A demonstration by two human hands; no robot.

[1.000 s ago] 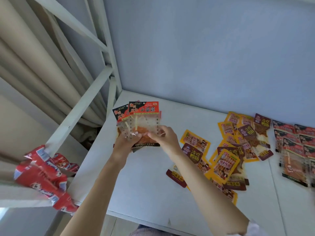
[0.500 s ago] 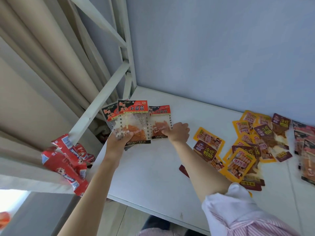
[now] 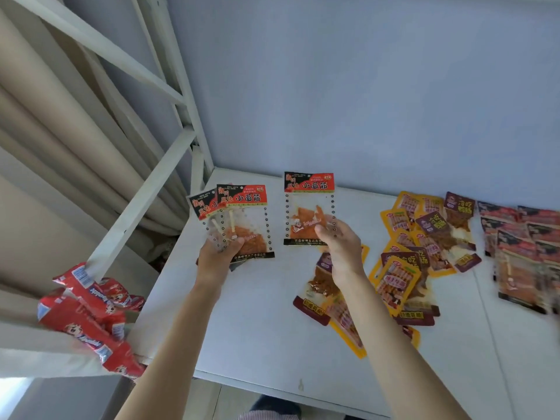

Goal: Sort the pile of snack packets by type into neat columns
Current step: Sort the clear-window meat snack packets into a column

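My left hand (image 3: 218, 253) grips a small fanned stack of red-and-black topped clear snack packets (image 3: 242, 219) above the left part of the white table (image 3: 242, 322). My right hand (image 3: 339, 247) pinches one packet of the same kind (image 3: 307, 207) by its lower right corner and holds it upright, apart from the stack. A mixed pile of yellow and maroon packets (image 3: 424, 247) lies on the table to the right. More red-and-black packets (image 3: 524, 247) lie in rows at the far right, blurred.
A white metal frame (image 3: 145, 201) with beige curtain behind it stands at the left. Red wrapped snacks (image 3: 88, 310) sit on a ledge at lower left. A pale blue wall (image 3: 363, 101) backs the table. The table's front edge runs along the bottom.
My right hand has pulled one packet off the stack and carried it to the right, away from my left hand. The view has shifted slightly.
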